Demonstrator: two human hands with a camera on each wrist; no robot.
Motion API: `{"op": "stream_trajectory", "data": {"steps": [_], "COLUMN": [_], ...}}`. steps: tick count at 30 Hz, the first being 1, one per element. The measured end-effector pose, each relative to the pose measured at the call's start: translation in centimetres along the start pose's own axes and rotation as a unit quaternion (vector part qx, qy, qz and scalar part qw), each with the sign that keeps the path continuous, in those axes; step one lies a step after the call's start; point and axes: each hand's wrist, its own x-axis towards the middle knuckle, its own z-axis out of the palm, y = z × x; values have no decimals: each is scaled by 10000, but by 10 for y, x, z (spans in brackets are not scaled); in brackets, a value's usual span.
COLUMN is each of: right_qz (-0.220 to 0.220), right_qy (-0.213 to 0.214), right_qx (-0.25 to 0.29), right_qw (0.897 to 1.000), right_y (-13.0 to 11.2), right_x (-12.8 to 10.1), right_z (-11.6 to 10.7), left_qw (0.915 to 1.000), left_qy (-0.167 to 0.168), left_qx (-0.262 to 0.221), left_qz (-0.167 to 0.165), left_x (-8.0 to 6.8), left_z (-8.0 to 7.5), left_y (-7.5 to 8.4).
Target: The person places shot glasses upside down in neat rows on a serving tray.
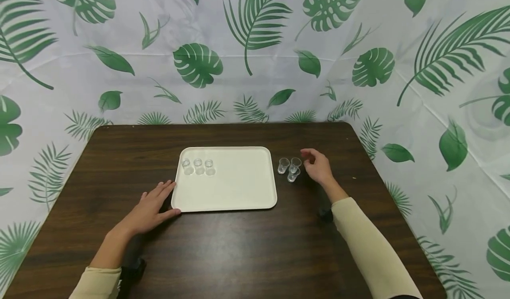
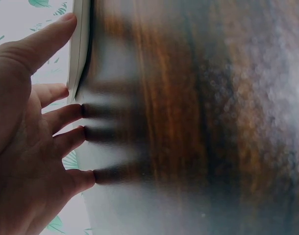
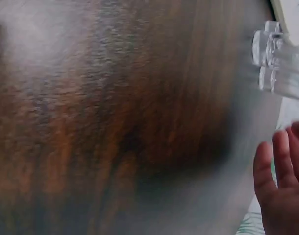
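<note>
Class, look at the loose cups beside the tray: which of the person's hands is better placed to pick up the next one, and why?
Probably the right hand. Its fingers hover, loosely curled, just beside the three loose cups on the table. The left hand rests against the tray, at its far corner.

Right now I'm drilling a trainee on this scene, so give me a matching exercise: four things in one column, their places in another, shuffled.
Things:
1. three clear plastic cups in a row
2. three clear plastic cups in a cluster
3. left hand
4. white rectangular tray

Places:
A. at the tray's near left corner
B. on the dark wooden table, beside the right hand
C. middle of the table
D. on the tray, far left part

Pairs: 1-D, 2-B, 3-A, 4-C
</note>
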Motion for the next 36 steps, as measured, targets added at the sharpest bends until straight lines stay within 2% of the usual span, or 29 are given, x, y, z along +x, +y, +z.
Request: {"op": "stream_trajectory", "data": {"steps": [6,10,21,36], "right_qz": [-55,-76,-23,59], "right_qy": [-1008,-1336,-1360,-1004], "right_qx": [-19,-86,-31,-79], "right_qw": [9949,9910,9907,9949], "right_y": [6,8,4,4], "right_x": [-3,-2,1,-2], "right_z": [3,7,8,10], "left_qw": [10000,10000,10000,10000], "left_qy": [12,21,-28,-26], "left_qx": [12,32,-43,-74], "left_qz": [18,36,-30,-27], "left_x": [0,1,1,0], "left_z": [1,1,-2,-1], "left_y": [-2,-2,-1,0]}}
